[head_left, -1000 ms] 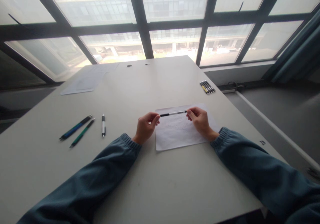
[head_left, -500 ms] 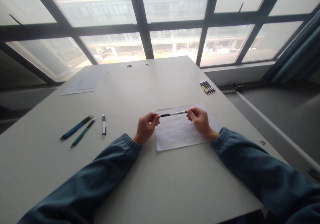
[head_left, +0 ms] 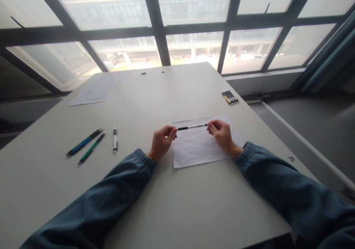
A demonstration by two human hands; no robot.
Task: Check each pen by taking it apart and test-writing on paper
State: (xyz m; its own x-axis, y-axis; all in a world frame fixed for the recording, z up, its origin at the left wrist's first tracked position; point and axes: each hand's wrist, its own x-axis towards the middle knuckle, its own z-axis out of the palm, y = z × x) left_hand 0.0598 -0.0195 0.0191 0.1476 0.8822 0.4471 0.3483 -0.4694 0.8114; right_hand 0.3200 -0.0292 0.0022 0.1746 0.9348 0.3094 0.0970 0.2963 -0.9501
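Gripping one slim pen point(head_left: 192, 127) from its two ends, the left hand point(head_left: 163, 141) and the right hand point(head_left: 221, 134) faced each other above the white surface point(head_left: 155, 101). The left hand's thumb and fingers were pinched on the end with the black grip, while the right hand's were pinched on the opposite, dark end, leaving the pale barrel bare between them. The pen lay nearly level over the far part of one sheet of paper point(head_left: 199, 151), which bore faint marks; whether it touched the sheet could not be told. Off to the left were a white pen point(head_left: 115, 140) with dark parts, one green pen point(head_left: 91, 148), and what looked like two blue pens point(head_left: 84, 142) lying side by side, close to the green one. Near the right edge, a row of pens point(head_left: 230, 97) lay packed together, seemingly five, the leftmost showing yellow and the others black and white. Toward the far left corner were pale papers point(head_left: 91, 90), too washed out to count. Two small dark spots showed near the far edge, a round one point(head_left: 143, 73) and a smaller one point(head_left: 163, 71). Two blue sleeves point(head_left: 111, 197) reached the wrists, and a blue curtain point(head_left: 324, 56) hung at the right.
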